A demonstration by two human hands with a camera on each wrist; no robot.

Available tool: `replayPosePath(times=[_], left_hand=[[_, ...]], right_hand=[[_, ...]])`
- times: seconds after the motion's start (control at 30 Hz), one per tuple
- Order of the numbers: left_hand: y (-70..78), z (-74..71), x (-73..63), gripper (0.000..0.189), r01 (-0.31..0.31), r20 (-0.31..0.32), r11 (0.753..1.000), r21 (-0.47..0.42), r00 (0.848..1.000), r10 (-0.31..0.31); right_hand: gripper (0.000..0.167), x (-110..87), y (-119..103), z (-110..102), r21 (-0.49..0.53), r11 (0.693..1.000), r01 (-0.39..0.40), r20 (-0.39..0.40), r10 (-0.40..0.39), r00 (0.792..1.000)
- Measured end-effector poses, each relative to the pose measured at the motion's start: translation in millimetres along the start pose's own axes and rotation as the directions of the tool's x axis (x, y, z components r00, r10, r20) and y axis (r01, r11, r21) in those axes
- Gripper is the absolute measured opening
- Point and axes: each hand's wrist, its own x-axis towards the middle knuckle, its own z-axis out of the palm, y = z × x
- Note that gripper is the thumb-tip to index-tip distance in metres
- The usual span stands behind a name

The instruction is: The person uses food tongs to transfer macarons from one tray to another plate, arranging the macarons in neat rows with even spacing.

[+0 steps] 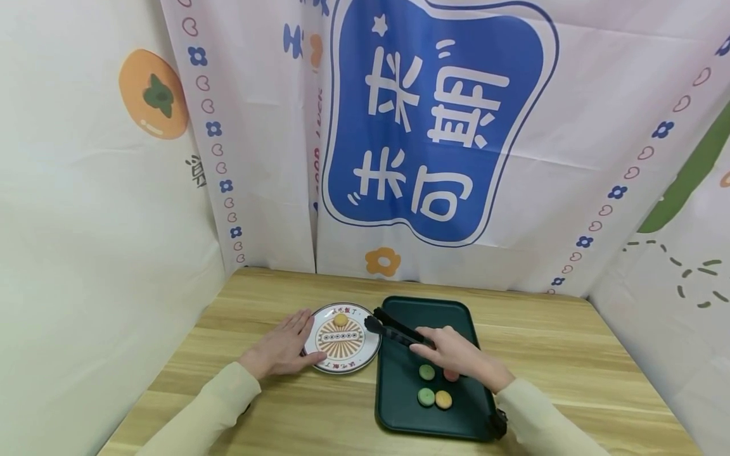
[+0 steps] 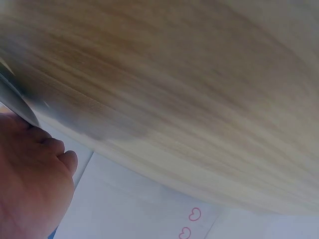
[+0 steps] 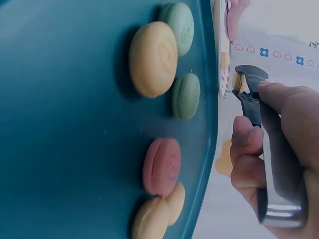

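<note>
A white plate (image 1: 355, 366) with a sunburst print holds one yellow macaron (image 1: 340, 320) near its far side. My left hand (image 1: 283, 348) rests against the plate's left rim, thumb toward the near edge; the left wrist view shows only part of this hand (image 2: 35, 179). Black-tipped tongs (image 1: 399, 330) are in the grip of my right hand (image 1: 456, 354) above the tray, their tips apart near the plate's right rim. In the right wrist view, the metal handle of the tongs (image 3: 281, 184) lies within the fingers.
Right of the plate lies a dark green tray (image 1: 399, 411). On it are a pink macaron (image 3: 162, 167), green macarons (image 3: 186, 96) and yellow macarons (image 3: 152, 59). The wooden table (image 1: 308, 418) meets printed cloth walls (image 1: 274, 240) at the back and sides.
</note>
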Motion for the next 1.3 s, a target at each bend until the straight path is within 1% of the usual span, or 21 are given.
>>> replayPosePath(times=[0.2, 0.3, 0.43, 0.73, 1.03, 1.17, 1.3], left_hand=[[-0.2, 0.0, -0.2, 0.102, -0.005, -0.002, 1.000, 0.005, 1.000, 0.005], [-0.2, 0.0, -0.3, 0.102, -0.006, -0.007, 1.000, 0.003, 1.000, 0.006], [-0.7, 0.2, -0.1, 0.101, -0.006, -0.011, 1.000, 0.003, 1.000, 0.006], [-1.6, 0.8, 1.1, 0.101, -0.005, -0.008, 1.000, -0.017, 1.000, 0.005], [-2.1, 1.7, 1.7, 0.103, -0.009, 0.000, 1.000, -0.004, 1.000, 0.009], [-2.2, 2.2, 1.6, 0.102, -0.006, -0.006, 1.000, -0.008, 1.000, 0.006], [-2.2, 2.7, 1.1, 0.102, -0.004, -0.006, 1.000, -0.009, 1.000, 0.004]], right_hand=[[0.056, 10.8, -7, 4, 0.017, 1.000, -0.014, 0.026, 0.014, 1.000], [0.051, 16.6, -11, 5, 0.023, 1.000, -0.016, 0.037, 0.015, 0.999], [0.047, 23.5, -14, 7, 0.022, 1.000, -0.018, 0.045, 0.017, 0.999], [0.043, 36.2, -17, 12, 0.031, 0.999, -0.027, 0.049, 0.026, 0.998], [0.048, 45.2, -24, 16, 0.026, 0.999, -0.041, 0.054, 0.040, 0.998], [0.048, 47.4, -24, 15, 0.030, 0.997, -0.065, 0.057, 0.064, 0.996], [0.049, 48.6, -21, 18, 0.031, 0.997, -0.067, 0.058, 0.065, 0.996]])
